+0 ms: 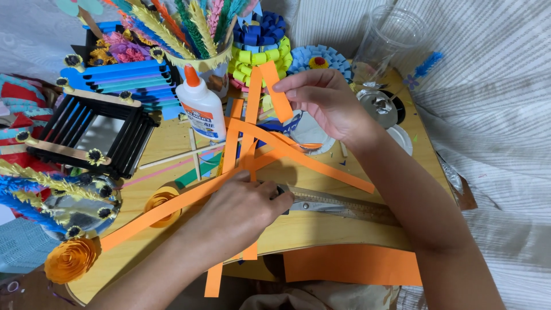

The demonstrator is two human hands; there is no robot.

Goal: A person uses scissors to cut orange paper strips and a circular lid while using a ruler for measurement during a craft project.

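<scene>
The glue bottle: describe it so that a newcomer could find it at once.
On the wooden board, look behind the orange strips, left of the right hand. The glue bottle stands upright: the only white thing with an orange cap.

One glue bottle (202,109), one ruler (344,204), one clear cup (383,43), two hands (241,209).

white glue bottle with orange cap (202,107) upright on wooden tabletop (321,227), black stick frame (92,135) left, clear plastic cup (385,43) top right, orange paper rose (70,259) at tabletop's lower-left edge
</scene>
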